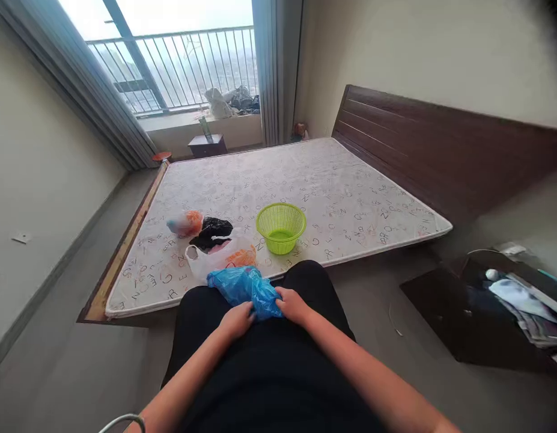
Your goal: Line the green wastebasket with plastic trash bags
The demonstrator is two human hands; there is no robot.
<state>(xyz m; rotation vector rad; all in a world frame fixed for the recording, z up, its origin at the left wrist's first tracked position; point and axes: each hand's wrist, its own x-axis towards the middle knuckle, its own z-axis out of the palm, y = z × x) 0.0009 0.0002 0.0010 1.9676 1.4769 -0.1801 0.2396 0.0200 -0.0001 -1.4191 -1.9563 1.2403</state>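
Across my lap lies a crumpled blue plastic bag (249, 290). My left hand (237, 320) is closed on its lower left part, and my right hand (292, 304) grips its right edge. Just beyond the blue bag, a white plastic bag (219, 258) with orange print rests on the mattress, one handle loop standing up. A black plastic bag (214, 230) touches it from behind. Further left sits a filled plastic bag (187, 223) with orange print. To the right stands an upright green plastic basket (280, 228) with nothing visible inside.
The letter-printed mattress (242, 180) spreads ahead, with a wooden bed frame (111, 270) along its left edge and a dark headboard (408, 135) at right. On the right, a dark nightstand (458, 316) holds cloth and small items. A small table (206, 146) stands near the window.
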